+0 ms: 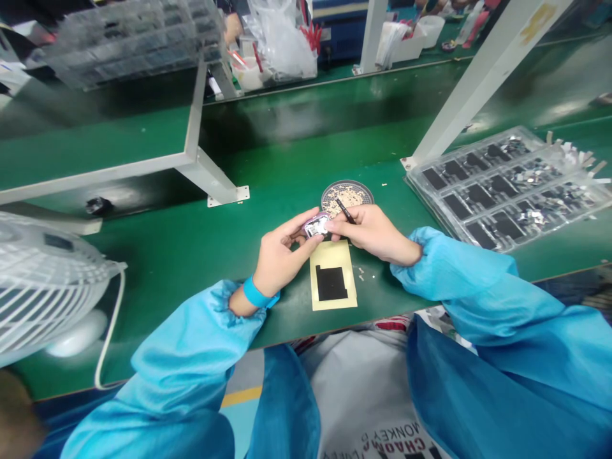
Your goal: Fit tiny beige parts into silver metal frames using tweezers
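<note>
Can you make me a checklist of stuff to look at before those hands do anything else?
1. Left hand holding the small gadget: ok.
2. Right hand holding the black stick: ok.
3. Round dish of little pieces close by, just past the hands: ok.
4. Yellow sheet lying on the table: ok.
5. No loose bits around: not ok, a few tiny bits lie right of the sheet.
6. Everything inside the gadget in place: cannot tell, too small.

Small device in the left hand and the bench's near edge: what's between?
In the head view, a yellow sheet with a black patch lies on the green bench, nearer the person than the small device in the left hand.
</note>
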`<state>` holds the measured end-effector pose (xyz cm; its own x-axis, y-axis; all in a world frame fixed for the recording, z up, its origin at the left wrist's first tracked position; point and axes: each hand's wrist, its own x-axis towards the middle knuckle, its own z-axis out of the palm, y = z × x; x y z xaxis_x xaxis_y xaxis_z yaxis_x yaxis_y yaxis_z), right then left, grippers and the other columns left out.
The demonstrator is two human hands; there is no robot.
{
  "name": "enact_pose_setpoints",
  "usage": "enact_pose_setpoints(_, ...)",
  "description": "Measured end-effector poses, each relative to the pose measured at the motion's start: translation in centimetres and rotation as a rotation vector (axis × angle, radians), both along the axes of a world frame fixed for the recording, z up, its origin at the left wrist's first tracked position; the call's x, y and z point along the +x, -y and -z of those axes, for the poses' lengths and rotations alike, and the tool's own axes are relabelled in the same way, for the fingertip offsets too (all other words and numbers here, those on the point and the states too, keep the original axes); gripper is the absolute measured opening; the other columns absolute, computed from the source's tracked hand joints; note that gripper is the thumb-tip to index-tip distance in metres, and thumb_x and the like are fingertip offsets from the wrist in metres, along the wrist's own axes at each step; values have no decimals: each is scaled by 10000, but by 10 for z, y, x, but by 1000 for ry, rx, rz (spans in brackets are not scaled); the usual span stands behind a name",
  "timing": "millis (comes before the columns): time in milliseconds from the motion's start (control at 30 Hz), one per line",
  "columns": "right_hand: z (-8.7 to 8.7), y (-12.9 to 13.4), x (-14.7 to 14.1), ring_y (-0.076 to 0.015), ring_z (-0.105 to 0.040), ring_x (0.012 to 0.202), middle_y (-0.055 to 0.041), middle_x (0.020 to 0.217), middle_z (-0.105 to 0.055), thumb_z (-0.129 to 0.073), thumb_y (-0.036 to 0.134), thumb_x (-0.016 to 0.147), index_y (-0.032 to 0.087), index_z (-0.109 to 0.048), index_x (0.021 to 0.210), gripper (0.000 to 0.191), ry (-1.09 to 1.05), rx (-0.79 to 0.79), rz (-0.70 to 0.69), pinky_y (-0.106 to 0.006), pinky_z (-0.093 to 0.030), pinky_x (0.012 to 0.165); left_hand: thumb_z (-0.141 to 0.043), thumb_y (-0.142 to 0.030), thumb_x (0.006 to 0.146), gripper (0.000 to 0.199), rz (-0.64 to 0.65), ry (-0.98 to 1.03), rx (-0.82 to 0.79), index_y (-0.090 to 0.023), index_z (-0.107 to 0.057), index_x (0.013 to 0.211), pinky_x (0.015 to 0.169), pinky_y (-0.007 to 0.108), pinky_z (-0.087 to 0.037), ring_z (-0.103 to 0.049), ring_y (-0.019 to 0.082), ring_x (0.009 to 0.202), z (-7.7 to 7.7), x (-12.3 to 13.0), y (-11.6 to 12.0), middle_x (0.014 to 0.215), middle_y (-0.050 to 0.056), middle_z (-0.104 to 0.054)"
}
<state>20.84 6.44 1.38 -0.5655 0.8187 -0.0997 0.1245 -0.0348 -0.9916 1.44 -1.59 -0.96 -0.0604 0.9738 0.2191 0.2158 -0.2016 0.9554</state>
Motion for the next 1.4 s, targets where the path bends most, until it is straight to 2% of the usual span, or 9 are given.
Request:
enact_pose_setpoints(167,3,1,-1,-80,-456,543,4,619,-627,-789,572,787,134,-723,742,445,-8,-9,-6,-248,-356,532,-800,-315,854,501,-67,-134,60,-276,-703,1344,1040,449,-588,-716,274,1146,1,-2,1,1315,65,-726)
enact_pose_setpoints(267,3,3,-3,-110,-542,643,-13,736,-670,-825,561,753,151,-689,789,433,-62,59,40,-265,-451,619,-831,-332,822,523,-64,-4,8,-244,-716,1324,1054,456,-584,-720,284,1150,-3,0,1,1302,82,-732)
enact_pose_setpoints(400,3,5,-6,-164,-627,831,-15,859,-663,-899,516,676,195,-619,902,482,-196,111,72,-311,-539,778,-875,-334,773,570,12,254,-119,-193,-720,1302,1012,450,-613,-737,294,1126,-10,5,0,1250,117,-752)
enact_pose_setpoints(600,6,6,-6,-167,-644,833,-12,871,-658,-909,519,669,210,-585,931,519,-255,27,22,-320,-569,771,-892,-328,752,557,16,312,-122,-195,-735,1269,1000,445,-624,-741,292,1122,-14,8,0,1254,118,-751)
enact_pose_setpoints(967,12,8,-9,-146,-641,798,1,838,-654,-940,447,652,193,-617,923,492,-321,17,47,-296,-574,761,-905,-306,737,542,7,323,-113,-193,-749,1243,1027,444,-609,-741,283,1123,-11,9,1,1235,114,-759)
enact_pose_setpoints(1100,17,11,-11,-155,-657,800,1,855,-660,-918,467,682,208,-615,946,478,-327,-3,50,-319,-589,789,-872,-295,780,471,7,341,-107,-211,-758,1228,1025,435,-608,-725,276,1152,-13,12,2,1255,108,-750)
enact_pose_setpoints(1233,18,10,-12,-167,-654,825,-27,885,-698,-878,502,729,187,-689,963,435,-272,38,8,-323,-561,793,-852,-273,799,344,-10,284,5,-226,-799,1136,1034,367,-593,-694,243,1186,-13,15,3,1258,94,-716)
enact_pose_setpoints(1300,17,9,-11,-163,-623,799,-35,853,-706,-865,524,735,169,-718,894,416,-187,102,7,-303,-522,743,-845,-278,806,311,-18,245,46,-226,-808,1110,1024,337,-589,-688,226,1173,-10,16,3,1237,92,-701)
enact_pose_setpoints(1400,15,7,-11,-141,-551,690,-22,760,-679,-857,576,715,165,-697,817,453,-96,140,42,-282,-448,633,-813,-314,840,363,-13,192,27,-232,-778,1191,1019,348,-582,-686,227,1162,-4,15,2,1266,97,-691)
